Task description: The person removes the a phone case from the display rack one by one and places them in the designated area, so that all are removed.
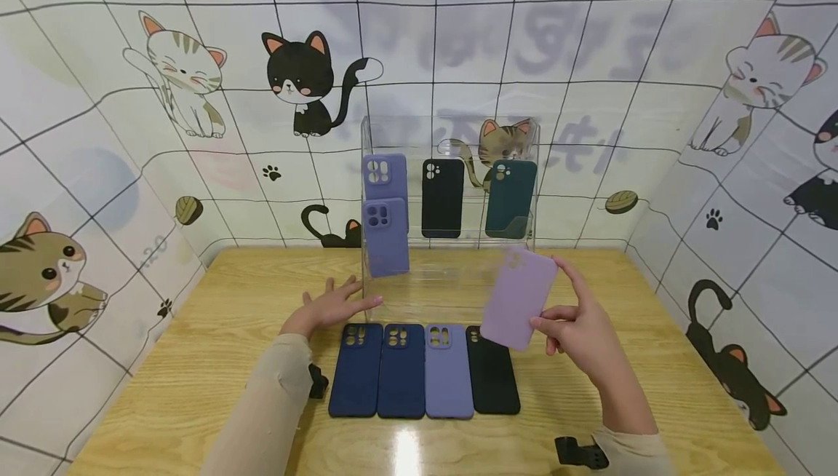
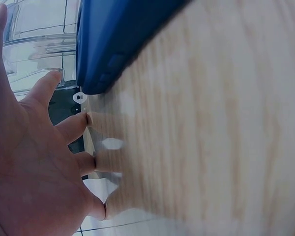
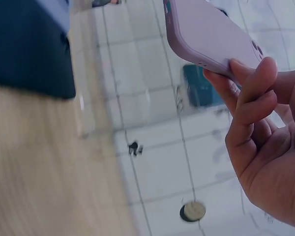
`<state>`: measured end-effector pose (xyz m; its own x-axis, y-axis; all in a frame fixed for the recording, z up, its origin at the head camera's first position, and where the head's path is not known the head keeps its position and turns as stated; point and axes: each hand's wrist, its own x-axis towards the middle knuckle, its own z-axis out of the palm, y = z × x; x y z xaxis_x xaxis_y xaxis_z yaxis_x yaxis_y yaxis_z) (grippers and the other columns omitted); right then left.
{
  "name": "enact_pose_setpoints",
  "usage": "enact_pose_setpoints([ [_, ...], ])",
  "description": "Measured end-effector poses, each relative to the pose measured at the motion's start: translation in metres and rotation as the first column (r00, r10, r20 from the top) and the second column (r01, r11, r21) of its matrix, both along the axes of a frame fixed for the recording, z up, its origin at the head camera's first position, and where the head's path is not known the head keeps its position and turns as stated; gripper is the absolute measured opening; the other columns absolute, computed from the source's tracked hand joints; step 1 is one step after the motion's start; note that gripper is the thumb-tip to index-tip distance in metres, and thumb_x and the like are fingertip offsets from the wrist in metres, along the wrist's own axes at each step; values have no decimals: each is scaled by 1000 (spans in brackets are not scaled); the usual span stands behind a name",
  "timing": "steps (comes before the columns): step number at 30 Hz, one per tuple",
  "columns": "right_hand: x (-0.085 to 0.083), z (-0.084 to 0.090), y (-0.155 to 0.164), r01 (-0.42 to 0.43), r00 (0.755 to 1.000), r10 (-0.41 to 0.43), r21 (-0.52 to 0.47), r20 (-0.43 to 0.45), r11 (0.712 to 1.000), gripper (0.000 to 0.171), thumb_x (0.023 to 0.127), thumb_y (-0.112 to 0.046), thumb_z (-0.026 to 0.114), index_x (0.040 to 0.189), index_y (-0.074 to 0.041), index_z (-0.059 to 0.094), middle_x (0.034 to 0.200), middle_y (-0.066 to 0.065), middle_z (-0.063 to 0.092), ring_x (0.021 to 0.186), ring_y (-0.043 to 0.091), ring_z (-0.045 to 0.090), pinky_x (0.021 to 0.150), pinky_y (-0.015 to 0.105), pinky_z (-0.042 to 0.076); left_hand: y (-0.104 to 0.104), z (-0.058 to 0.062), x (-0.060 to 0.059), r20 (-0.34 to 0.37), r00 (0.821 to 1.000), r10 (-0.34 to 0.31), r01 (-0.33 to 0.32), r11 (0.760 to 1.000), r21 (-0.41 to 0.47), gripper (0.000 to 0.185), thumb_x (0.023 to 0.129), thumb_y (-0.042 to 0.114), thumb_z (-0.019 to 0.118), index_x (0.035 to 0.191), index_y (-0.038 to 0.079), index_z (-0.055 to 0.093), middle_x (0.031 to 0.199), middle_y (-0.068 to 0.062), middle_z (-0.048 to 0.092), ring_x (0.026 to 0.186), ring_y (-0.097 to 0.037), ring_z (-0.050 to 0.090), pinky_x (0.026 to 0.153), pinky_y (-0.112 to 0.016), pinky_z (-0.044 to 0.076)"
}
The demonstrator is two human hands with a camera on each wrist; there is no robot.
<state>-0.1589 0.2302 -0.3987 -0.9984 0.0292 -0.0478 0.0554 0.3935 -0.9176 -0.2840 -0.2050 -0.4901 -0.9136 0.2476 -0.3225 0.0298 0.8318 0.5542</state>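
Note:
My right hand point(image 1: 585, 334) pinches a lilac phone case point(image 1: 519, 298) by its right edge, raised and tilted before a clear acrylic rack point(image 1: 452, 308). In the right wrist view, the fingers point(image 3: 255, 105) and thumb grip one side of the lilac phone case point(image 3: 211, 37). My left hand point(image 1: 330, 308) has its fingers spread at the rack's lower left corner, fingertips down on the table. A row lies nearest me: two navy phone cases point(image 1: 401, 374), a purple phone case point(image 1: 449, 381) and a black phone case point(image 1: 495, 381), whose top the lilac one partly covers.
On the rack's left side stand two purple phone cases point(image 1: 386, 243), one lower than the other. A black phone case point(image 1: 442, 203) and a dark green phone case point(image 1: 511, 203) stand on its upper tier. A cat-printed tiled wall point(image 1: 419, 39) closes off the wooden table point(image 1: 249, 279).

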Motion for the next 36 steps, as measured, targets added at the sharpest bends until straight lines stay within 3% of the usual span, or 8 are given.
enact_pose_setpoints([
  [10,10,-16,39,34,999,-35,50,8,998,110,97,-4,76,171,-43,5,95,14,77,55,23,62,53,34,53,0,1,0,-3,1000,-6,6,1000,-3,106,89,92,46,171,27,26,182,-4,5,165,-44,-19,117,-82,-23],
  [14,14,-21,49,29,999,-32,97,27,995,112,96,-3,77,171,-46,6,92,14,78,55,24,63,54,35,53,0,0,0,-4,1000,-6,6,1000,-4,106,89,92,45,171,28,26,182,-3,5,165,-44,-19,117,-82,-23],
  [22,18,-35,60,-67,990,40,198,139,978,109,94,1,76,173,-34,9,84,13,78,55,22,62,56,35,55,-1,-1,-2,-7,1000,-5,5,1000,-7,106,89,92,45,171,29,27,182,-3,6,165,-44,-18,118,-82,-23],
  [31,17,-47,68,-162,964,124,150,235,975,109,91,8,74,173,-28,11,77,13,74,56,22,60,54,35,53,0,-1,0,-7,1000,-6,5,1000,-13,106,89,93,45,171,29,26,182,-3,5,165,-44,-18,118,-81,-23],
  [36,18,-52,70,-185,958,146,142,248,973,110,90,7,75,174,-25,10,77,11,73,57,21,59,55,33,53,0,0,0,-5,1000,-1,1,1000,-11,106,89,93,45,171,28,27,182,-3,6,166,-44,-18,118,-81,-23],
])
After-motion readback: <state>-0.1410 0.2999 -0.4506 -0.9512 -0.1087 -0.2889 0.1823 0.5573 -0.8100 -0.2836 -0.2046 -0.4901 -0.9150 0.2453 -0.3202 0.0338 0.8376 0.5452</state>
